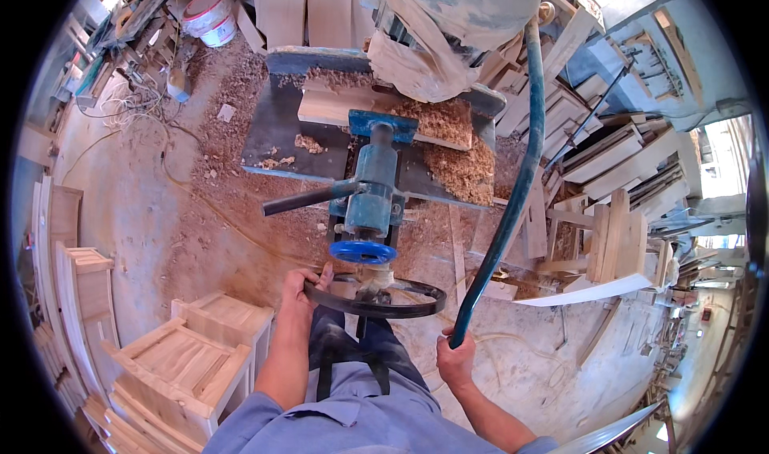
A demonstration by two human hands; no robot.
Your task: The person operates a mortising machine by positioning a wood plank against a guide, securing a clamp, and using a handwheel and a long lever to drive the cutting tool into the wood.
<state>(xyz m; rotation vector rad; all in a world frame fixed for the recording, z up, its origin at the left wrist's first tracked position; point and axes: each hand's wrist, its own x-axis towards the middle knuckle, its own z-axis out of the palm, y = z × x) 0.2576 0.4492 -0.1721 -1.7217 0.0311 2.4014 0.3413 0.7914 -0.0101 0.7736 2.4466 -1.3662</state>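
Note:
My left hand (301, 286) is closed round the left side of a black handwheel (383, 308) at the front of a blue machine, thumb up. My right hand (456, 358) grips the lower end of a long dark green lever (513, 206), which curves up to the machine head (465, 6) at the top. On the dark machine table (272, 138), a blue clamp (375, 166) presses its plate against a pale wooden workpiece (328, 108). Wood chips (465, 166) are heaped over the workpiece's right end. A smaller blue handwheel (363, 252) and a dark clamp handle (308, 199) stick out from the clamp.
Wooden cabinet frames (192, 358) stand close by at the lower left. Stacked boards (633, 166) and a wooden stool-like frame (617, 242) are on the right. A white bucket (210, 18) stands at the far left. A cable (208, 202) runs across the chip-strewn floor.

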